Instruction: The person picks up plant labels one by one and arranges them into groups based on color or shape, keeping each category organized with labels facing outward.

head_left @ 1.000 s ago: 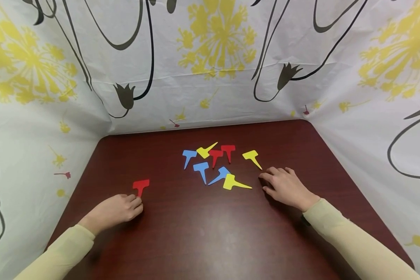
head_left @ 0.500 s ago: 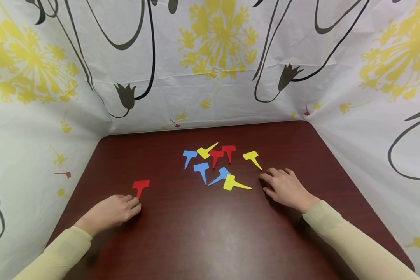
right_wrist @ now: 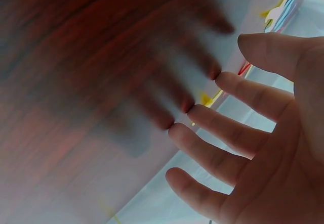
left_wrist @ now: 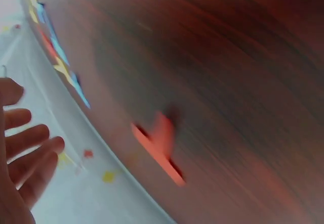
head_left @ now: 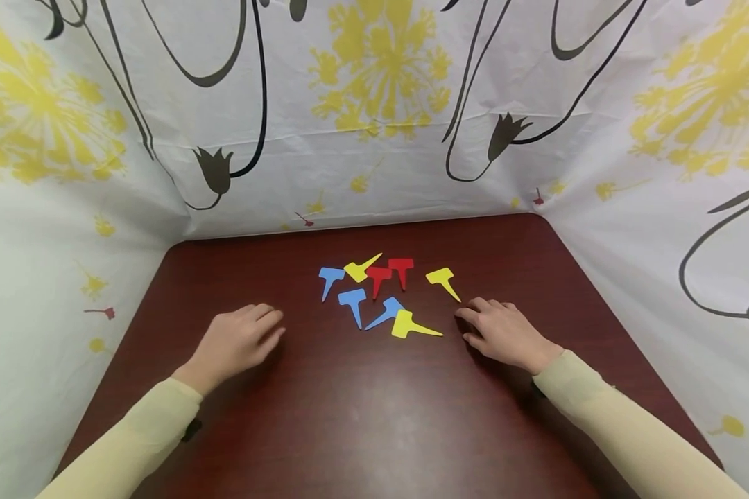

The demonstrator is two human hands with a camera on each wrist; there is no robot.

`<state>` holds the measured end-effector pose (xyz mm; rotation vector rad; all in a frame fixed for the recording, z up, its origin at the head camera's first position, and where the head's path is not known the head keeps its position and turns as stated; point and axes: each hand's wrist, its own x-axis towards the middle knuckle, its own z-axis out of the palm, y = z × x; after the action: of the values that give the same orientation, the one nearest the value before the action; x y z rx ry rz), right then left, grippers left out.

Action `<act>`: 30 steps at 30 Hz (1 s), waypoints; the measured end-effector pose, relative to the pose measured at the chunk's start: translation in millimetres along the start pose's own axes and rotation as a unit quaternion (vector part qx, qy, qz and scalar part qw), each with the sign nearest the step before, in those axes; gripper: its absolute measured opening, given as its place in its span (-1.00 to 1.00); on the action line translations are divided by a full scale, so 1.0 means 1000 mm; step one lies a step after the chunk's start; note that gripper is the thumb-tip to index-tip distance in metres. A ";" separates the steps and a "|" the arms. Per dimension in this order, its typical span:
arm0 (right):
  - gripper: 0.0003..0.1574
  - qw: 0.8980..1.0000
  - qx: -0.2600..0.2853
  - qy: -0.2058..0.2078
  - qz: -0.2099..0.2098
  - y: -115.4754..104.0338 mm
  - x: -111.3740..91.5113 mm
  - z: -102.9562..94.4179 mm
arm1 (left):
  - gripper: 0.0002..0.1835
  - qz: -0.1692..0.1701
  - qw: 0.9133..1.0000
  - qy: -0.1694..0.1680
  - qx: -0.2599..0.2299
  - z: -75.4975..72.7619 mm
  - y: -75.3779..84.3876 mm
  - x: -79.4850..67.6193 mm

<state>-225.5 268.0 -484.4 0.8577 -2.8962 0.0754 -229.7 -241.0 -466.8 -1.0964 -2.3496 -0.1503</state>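
Note:
My left hand [head_left: 240, 339] is raised over the left of the table, fingers loosely bent and holding nothing. A red T-shaped plant label [left_wrist: 158, 145] lies on the table apart from the fingers [left_wrist: 35, 148] in the left wrist view; the hand hides it in the head view. My right hand [head_left: 502, 333] rests its fingertips on the table and grips nothing. Just beyond it lies a yellow plant label [head_left: 441, 277]. Left of that are two red labels [head_left: 401, 267], another yellow label [head_left: 357, 271] and blue labels [head_left: 351, 299]. One yellow label [head_left: 402, 324] overlaps a blue label [head_left: 392, 305].
The dark red-brown table [head_left: 374, 416] has rounded far corners. A white curtain [head_left: 349, 166] with yellow and grey flower prints stands along its back and both sides.
My left hand has let go of the red plant label and moved up and right in the head view, now covering it. The right hand stays in place; the view shifts slightly.

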 end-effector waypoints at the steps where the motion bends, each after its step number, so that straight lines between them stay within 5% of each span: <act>1: -0.43 1.000 0.000 0.001 -0.002 0.001 0.001 -0.001 | -0.70 -0.009 1.000 -0.007 -0.007 0.003 0.003 0.006; 11: -0.52 1.000 0.013 0.022 -0.005 0.013 0.024 -0.008 | -0.62 -0.117 0.990 -0.067 -0.040 0.040 0.037 0.076; 16: -0.50 1.000 0.009 0.013 0.004 0.016 0.041 -0.005 | -0.67 -0.160 0.984 -0.053 -0.056 0.061 0.055 0.111; 22: -0.47 1.000 0.013 0.012 0.014 0.016 0.063 0.000 | -0.68 -0.216 0.974 -0.054 -0.052 0.083 0.070 0.135; 30: -0.46 1.000 0.019 0.007 0.016 0.020 0.086 0.004 | -0.70 -0.295 0.948 -0.091 -0.078 0.104 0.084 0.161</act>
<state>-308.1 237.9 -477.4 0.8148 -2.9036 0.1395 -295.9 -43.5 -482.8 -0.4503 -2.8118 -0.4749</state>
